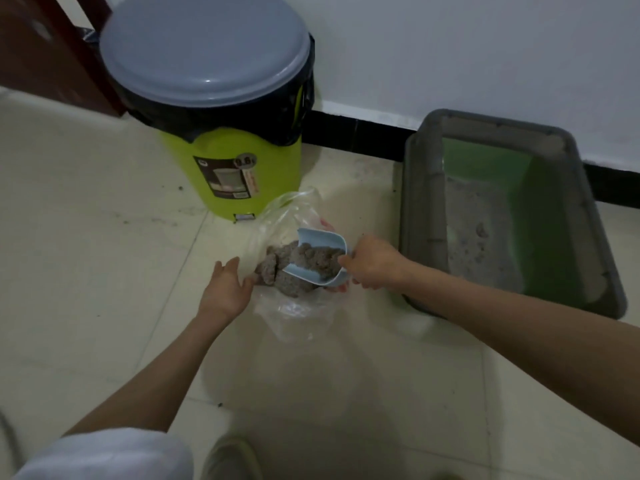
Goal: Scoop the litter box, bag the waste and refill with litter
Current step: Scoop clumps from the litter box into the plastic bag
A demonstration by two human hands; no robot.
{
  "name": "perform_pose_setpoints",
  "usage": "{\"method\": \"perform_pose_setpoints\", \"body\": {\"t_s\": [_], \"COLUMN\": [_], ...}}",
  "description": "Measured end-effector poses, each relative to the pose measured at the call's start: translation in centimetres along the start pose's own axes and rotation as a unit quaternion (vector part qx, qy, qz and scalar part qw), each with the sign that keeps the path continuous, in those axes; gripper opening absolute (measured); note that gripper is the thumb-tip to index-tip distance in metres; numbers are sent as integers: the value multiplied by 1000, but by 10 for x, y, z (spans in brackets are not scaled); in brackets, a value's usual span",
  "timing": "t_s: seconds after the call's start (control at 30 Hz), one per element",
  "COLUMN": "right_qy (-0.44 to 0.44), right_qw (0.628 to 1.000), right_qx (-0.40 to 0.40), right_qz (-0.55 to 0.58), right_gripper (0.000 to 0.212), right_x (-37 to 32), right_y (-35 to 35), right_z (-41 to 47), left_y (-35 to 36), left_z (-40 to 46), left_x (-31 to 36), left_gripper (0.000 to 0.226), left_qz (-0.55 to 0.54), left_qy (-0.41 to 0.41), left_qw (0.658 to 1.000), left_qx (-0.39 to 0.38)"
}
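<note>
A clear plastic bag [294, 313] lies on the tiled floor with a heap of grey clumped litter [287, 271] inside. My right hand [372, 263] grips the handle of a light blue scoop [322, 237], tipped into the bag's mouth and full of grey litter. My left hand [227, 287] holds the bag's left edge, fingers partly spread. To the right stands the grey litter box [595, 230] with a green inner wall and a thin layer of grey litter [474, 230] on its floor.
A lime-green pedal bin [242, 181] with a grey lid [204, 46] and black liner stands just behind the bag. A white wall with black skirting runs behind. Dark wooden furniture [41, 53] is at far left. My shoe [232, 459] shows at the bottom.
</note>
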State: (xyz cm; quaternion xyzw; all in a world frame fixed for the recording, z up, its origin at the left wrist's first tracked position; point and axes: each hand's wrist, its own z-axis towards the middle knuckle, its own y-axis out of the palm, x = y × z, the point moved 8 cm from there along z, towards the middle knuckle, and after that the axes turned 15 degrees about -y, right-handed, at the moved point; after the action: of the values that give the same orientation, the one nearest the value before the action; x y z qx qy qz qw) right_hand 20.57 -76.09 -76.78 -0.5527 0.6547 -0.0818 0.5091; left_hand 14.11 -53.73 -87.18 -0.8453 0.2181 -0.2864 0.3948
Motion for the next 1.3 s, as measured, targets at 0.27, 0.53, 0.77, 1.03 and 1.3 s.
{"method": "perform_pose_setpoints", "body": {"t_s": [0.27, 0.53, 0.77, 1.03, 1.3], "right_qy": [-66, -123, -100, 99, 245], "right_qw": [954, 990, 957, 847, 818], "right_qx": [-55, 35, 178, 335, 234], "right_qz": [-288, -60, 206, 401, 466], "right_gripper": [33, 23, 26, 41, 37], "right_x": [-35, -4, 51, 175, 241], "right_y": [-8, -49, -98, -132, -77], "right_z": [5, -9, -49, -94, -112], "left_y": [0, -20, -37, -14, 63], "left_z": [-11, -21, -49, -110, -140], "left_x": [17, 39, 110, 236, 312], "left_gripper": [48, 51, 48, 50, 66], "left_qz": [-51, -53, -50, 49, 221], "left_qy": [57, 98, 191, 358, 387], "left_qw": [997, 993, 979, 932, 895], "left_qx": [-14, 29, 50, 17, -11]}}
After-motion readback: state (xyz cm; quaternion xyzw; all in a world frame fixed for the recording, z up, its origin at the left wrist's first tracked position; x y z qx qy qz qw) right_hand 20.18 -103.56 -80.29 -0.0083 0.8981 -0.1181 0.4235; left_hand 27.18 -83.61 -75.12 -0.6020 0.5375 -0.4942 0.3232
